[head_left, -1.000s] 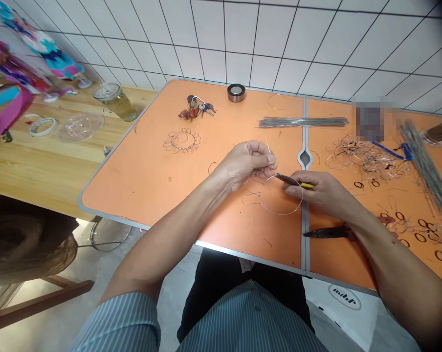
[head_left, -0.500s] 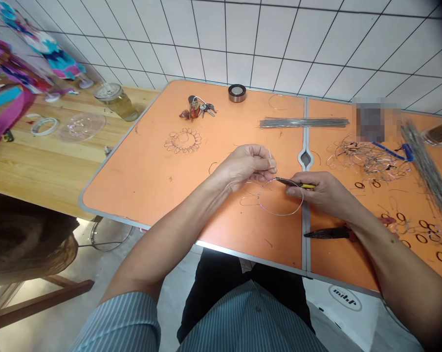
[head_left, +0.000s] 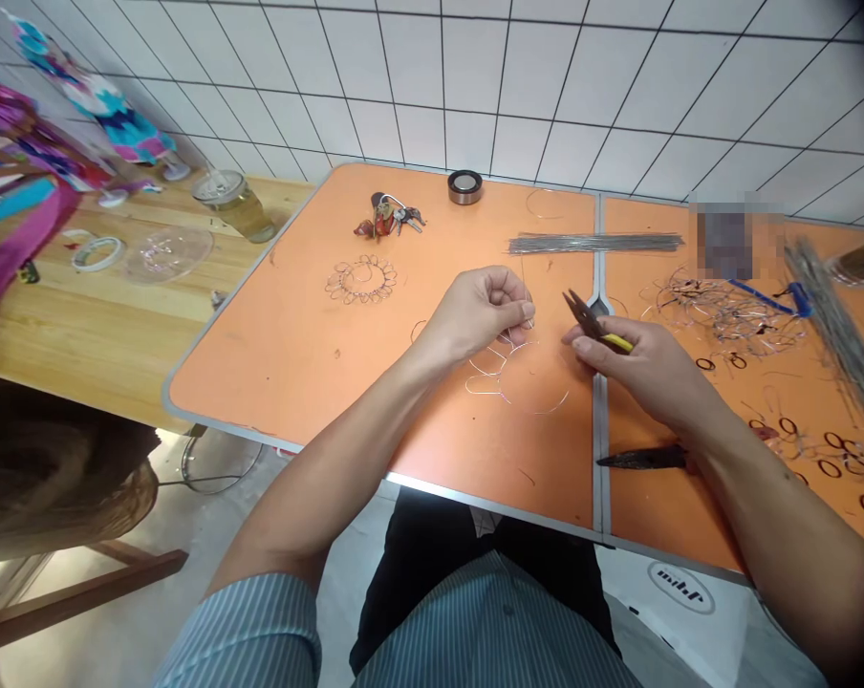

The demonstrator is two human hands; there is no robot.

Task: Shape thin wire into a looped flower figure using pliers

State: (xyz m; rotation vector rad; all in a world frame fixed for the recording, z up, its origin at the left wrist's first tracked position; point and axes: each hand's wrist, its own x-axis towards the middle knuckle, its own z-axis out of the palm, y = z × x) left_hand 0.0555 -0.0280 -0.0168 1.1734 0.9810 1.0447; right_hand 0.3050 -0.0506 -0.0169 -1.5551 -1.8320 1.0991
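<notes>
Pinching looped wire (head_left: 500,393) in left hand (head_left: 490,306), thumb against fingers | gripping yellow-handled pliers (head_left: 591,319) in right hand (head_left: 633,368), with jaws slightly parted, apart from looped wire | beyond both hands: straight wire bundle (head_left: 596,244) | left of left hand: wire ring (head_left: 389,280) | nearer than right hand: dark pliers (head_left: 639,458) | right of right hand: tangled wire (head_left: 733,315)

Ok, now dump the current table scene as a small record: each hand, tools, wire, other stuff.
left hand: pinching looped wire
right hand: holding yellow-handled pliers, tips apart and off the looped wire
second tool: on the orange table, beside the right forearm
wire stock: straight bundle across the table seam; another bundle far right
flower-shaped wire ring: lying left of the left hand
keys: behind the flower-shaped wire ring
</notes>
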